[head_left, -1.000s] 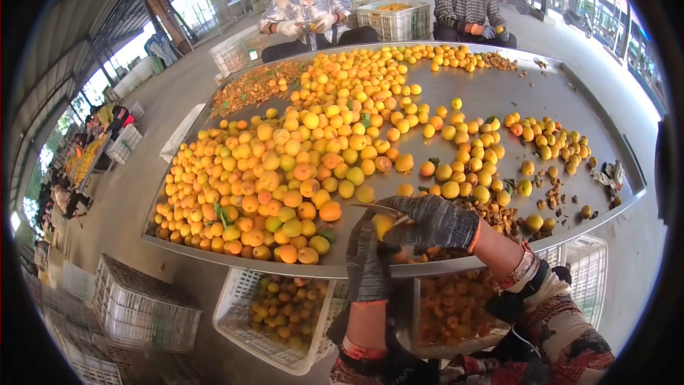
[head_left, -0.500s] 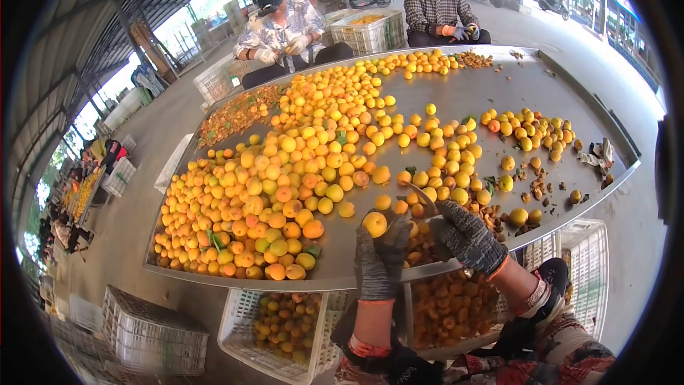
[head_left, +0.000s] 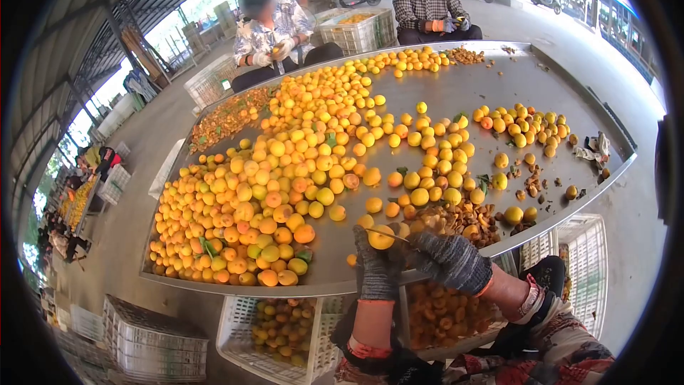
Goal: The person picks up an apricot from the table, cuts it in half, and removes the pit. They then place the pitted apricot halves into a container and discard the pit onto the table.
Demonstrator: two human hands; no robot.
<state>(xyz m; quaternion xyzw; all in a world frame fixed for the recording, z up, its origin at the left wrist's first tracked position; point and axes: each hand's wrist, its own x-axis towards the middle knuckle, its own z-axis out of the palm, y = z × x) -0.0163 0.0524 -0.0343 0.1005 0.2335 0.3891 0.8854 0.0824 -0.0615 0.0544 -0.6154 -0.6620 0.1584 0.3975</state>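
Observation:
My left hand [head_left: 377, 269], in a grey knit glove, holds a yellow-orange fruit [head_left: 381, 237] over the near edge of the metal table [head_left: 335, 264]. My gloved right hand [head_left: 450, 260] is closed on a thin knife [head_left: 388, 234], whose blade lies against the top of that fruit. A large heap of whole fruit [head_left: 249, 207] spreads to the left of my hands. Just beyond my right hand lies a pile of cut fruit pieces [head_left: 463, 221].
Two people [head_left: 274, 32] [head_left: 429, 3] sit across the table, handling fruit. Below the near edge stand crates with whole fruit [head_left: 285, 331] and cut fruit [head_left: 445, 314]. Stacked white crates [head_left: 153, 339] are at lower left. Crumpled grey cloth [head_left: 595, 150] lies at the right.
My right hand has moved left and down, bringing the blade from above the pile to the fruit in my left hand. The view has shifted slightly.

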